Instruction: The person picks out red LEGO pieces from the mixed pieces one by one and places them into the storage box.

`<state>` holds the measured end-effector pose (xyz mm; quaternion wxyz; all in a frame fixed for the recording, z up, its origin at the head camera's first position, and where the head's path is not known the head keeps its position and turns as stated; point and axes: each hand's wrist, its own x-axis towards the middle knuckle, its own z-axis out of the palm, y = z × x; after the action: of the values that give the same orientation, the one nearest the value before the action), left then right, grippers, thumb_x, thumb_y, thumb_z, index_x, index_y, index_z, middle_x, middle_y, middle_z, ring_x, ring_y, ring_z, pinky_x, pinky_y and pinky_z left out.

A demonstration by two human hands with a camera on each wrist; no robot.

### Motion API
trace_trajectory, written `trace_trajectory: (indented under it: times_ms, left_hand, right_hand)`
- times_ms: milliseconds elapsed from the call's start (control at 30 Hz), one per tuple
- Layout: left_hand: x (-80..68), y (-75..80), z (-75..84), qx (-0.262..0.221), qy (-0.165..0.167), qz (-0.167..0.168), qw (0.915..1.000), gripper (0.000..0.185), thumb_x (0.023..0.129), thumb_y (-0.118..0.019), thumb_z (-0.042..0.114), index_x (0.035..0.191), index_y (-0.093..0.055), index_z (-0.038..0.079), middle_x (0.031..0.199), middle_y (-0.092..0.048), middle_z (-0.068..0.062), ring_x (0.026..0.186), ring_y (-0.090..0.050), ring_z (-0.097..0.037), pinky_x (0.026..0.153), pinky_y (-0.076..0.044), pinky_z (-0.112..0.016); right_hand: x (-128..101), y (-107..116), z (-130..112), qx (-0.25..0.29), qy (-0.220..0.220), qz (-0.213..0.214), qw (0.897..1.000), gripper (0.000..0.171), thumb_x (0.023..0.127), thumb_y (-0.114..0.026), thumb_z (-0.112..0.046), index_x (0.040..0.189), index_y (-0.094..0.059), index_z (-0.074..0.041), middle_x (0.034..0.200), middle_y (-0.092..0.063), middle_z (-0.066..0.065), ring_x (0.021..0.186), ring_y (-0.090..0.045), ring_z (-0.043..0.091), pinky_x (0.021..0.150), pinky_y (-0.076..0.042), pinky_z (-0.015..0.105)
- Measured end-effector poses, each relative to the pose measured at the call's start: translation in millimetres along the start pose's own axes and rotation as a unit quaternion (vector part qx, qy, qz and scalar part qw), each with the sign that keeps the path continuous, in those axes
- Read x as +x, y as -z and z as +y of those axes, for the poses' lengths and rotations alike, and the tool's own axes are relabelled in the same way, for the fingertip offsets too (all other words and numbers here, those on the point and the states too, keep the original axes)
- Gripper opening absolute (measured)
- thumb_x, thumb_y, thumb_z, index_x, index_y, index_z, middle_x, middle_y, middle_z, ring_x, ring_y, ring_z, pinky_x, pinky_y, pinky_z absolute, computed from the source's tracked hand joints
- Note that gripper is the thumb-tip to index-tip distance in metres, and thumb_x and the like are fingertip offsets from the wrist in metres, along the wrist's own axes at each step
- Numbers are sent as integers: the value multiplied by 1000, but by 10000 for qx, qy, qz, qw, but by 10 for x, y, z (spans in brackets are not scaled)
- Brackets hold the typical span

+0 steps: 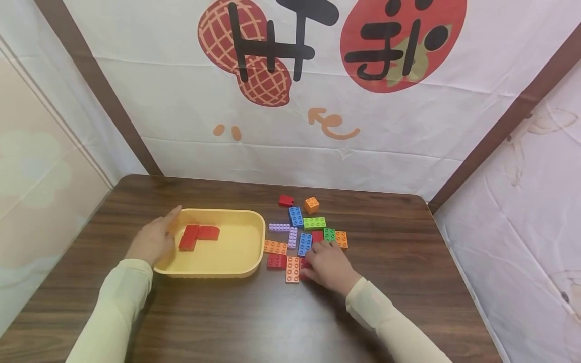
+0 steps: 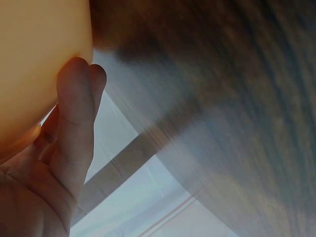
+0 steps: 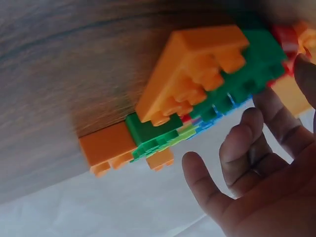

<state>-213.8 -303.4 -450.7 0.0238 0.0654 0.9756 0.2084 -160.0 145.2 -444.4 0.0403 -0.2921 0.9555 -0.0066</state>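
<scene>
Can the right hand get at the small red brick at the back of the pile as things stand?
Probably yes. The right hand rests at the near edge of the pile, and the small red brick lies apart at the far side with nothing on it; the hand would only need to pass over the low bricks between.

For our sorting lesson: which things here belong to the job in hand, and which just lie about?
In the job: yellow tray, two red bricks inside it, left hand on its rim, right hand at the loose bricks.

Lying about: printed cloth backdrop, wooden table.
</scene>
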Motion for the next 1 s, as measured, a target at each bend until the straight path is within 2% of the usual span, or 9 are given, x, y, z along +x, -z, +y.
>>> trace_trajectory:
  times_ms: [200, 433, 667, 733, 800, 900, 1000]
  left_hand:
    - [-12, 3, -15, 33, 17, -22, 10000, 77, 90, -54, 4, 161, -24, 11, 136, -42, -45, 119, -46, -63, 101, -35, -72]
    - [-2, -3, -6, 56, 15, 1, 10000, 77, 91, -53, 4, 161, -22, 12, 136, -42, -45, 117, -47, -63, 99, -36, -72]
    - [15, 16, 14, 26, 84, -37, 10000, 77, 92, -53, 4, 162, -22, 13, 137, -41, -45, 120, -45, -63, 100, -35, -72]
    - [18, 21, 22, 21, 116, -67, 9999, 77, 92, -54, 4, 161, -22, 13, 138, -41, -45, 120, -45, -63, 101, -35, -73]
    - [17, 23, 21, 23, 116, -70, 9999, 77, 92, -54, 4, 161, -22, 12, 137, -41, -45, 120, -45, -63, 101, -34, -73]
    - [-1, 15, 7, 10, 103, -42, 9999, 76, 91, -54, 4, 161, -23, 12, 136, -42, -45, 119, -46, -63, 100, -35, -72]
    - [-2, 14, 6, 47, 48, 7, 10000, 76, 91, -53, 4, 161, -25, 12, 136, -42, -45, 119, -46, -63, 101, -35, -72]
  right_hand:
    - [-37, -30, -47, -147, 21, 27, 9999, 44, 90, -71, -53, 112, -75, -16, 107, -69, 4, 105, -61, 25, 100, -48, 52]
    - [-116, -14, 28, -63, 120, -154, 9998, 47, 88, -77, -45, 125, -71, -18, 120, -67, 7, 115, -59, 28, 104, -44, 58]
    - [-186, 38, 83, -215, 158, -149, 9995, 46, 84, -84, -26, 127, -70, -21, 115, -68, 5, 112, -60, 27, 100, -49, 54]
    - [-192, 29, 67, -165, 111, -81, 9998, 43, 85, -82, -29, 126, -71, -19, 112, -68, 5, 109, -61, 26, 98, -50, 51]
    - [-190, 11, 37, -59, -18, -4, 10000, 41, 88, -78, -38, 123, -71, -17, 111, -68, 5, 108, -62, 26, 97, -51, 51]
    - [-174, -21, -27, 1, -222, 22, 9998, 48, 90, -72, -52, 119, -72, -14, 109, -68, 6, 106, -62, 27, 96, -52, 51]
    - [-170, -16, -72, -65, -359, -87, 9993, 54, 87, -72, -56, 120, -72, -14, 111, -67, 6, 107, -61, 28, 99, -50, 52]
